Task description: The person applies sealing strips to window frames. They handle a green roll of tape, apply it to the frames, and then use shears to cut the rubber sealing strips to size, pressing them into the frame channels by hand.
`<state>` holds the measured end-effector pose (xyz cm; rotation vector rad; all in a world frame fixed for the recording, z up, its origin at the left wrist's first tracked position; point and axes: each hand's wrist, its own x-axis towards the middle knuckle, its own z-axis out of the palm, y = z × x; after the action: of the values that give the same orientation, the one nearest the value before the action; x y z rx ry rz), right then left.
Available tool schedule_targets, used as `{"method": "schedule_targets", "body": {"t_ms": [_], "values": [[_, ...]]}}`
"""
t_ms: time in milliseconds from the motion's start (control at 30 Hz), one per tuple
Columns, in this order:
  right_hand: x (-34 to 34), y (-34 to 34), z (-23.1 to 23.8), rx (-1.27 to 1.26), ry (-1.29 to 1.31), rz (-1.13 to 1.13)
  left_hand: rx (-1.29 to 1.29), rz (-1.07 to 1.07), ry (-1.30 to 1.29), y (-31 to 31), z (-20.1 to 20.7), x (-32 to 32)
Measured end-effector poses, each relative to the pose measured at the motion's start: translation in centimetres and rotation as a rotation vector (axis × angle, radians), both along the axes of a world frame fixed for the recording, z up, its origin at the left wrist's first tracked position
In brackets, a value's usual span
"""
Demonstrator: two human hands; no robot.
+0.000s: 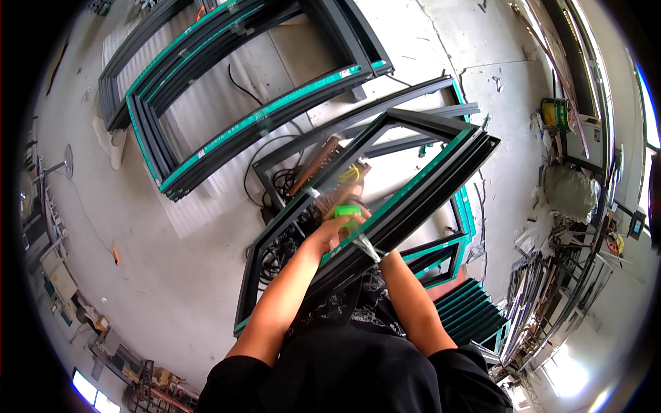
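In front of me a bundle of dark window frames [441, 184] with green edging leans tilted across my body. My left hand [335, 233] reaches over the near side of the bundle, its fingers closed round a bright green, round thing [346, 210] whose kind is blurred. Beside it, a twisted band of clear film [367, 248] wraps the near bars. Another clear band [314, 193] sits on the left bar. My right forearm [413, 303] runs up to the near bars, close to the film band; the right hand's fingers are hidden behind the frames.
A large stack of dark frames [258, 127] lies on the floor ahead, banded with film. Black cables [275, 258] coil beneath the bundle. More frames [451, 255] stand right of it, above stacked green-edged profiles [468, 313]. A green bucket [555, 114] and metal strips [537, 303] line the right side.
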<state>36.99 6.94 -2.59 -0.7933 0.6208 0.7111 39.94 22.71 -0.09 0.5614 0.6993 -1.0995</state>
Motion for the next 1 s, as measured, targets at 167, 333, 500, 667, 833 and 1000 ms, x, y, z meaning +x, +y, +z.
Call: {"method": "schedule_targets", "body": {"t_ms": [167,333,500,667,833,1000], "values": [[-0.9,-0.2,0.3,-0.096,-0.079,0.053,0.056,-0.018,0.11,-0.2,-1.0,-0.7],[-4.2,-3.9,-0.9,-0.105,0.16,-0.07,0.051,-0.223,-0.079,-0.6,0.1,0.5],[-6.8,-10.8,6.9,-0.528,-0.119,0.467,0.61,-0.374,-0.407,2.0,1.6,-0.7],[-1.2,-9.7,21.6,-0.395,-0.158,0.638,0.68,-0.445,-1.255,2.5,12.0,-1.6],[1.6,-4.9,24.7,-0.728,-0.417,0.916,1.035,-0.633,-1.526,0.6,14.7,-3.2],[2.9,-1.0,27.5,-0.973,-0.504,0.796,1.325,-0.528,-1.551,-1.1,13.1,-3.5]]}}
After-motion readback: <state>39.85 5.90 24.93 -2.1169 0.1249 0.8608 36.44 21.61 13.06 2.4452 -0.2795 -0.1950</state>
